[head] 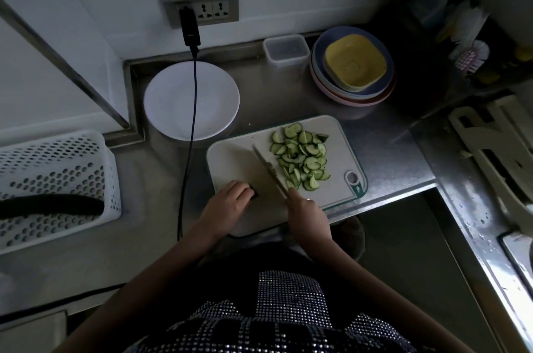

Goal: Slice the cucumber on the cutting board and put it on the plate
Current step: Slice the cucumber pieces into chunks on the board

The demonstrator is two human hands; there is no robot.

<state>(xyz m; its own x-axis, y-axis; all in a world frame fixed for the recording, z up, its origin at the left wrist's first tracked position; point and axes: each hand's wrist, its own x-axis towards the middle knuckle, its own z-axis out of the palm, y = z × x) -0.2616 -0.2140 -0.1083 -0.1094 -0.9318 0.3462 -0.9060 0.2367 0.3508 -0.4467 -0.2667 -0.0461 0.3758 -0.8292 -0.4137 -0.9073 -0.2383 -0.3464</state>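
The left hand (pixel 230 199) clamps the cucumber stub (pixel 255 193); the right hand (pixel 307 212) grips the knife (pixel 269 169), blade running toward eleven o'clock, just beside the stub at three o'clock.

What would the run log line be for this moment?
stage: slicing | left hand: holds cucumber end | right hand: grips knife | slices: piled on cutting board | plate: no slices

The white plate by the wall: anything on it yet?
Empty: the white plate shows bare; the cucumber slices lie on the cutting board.
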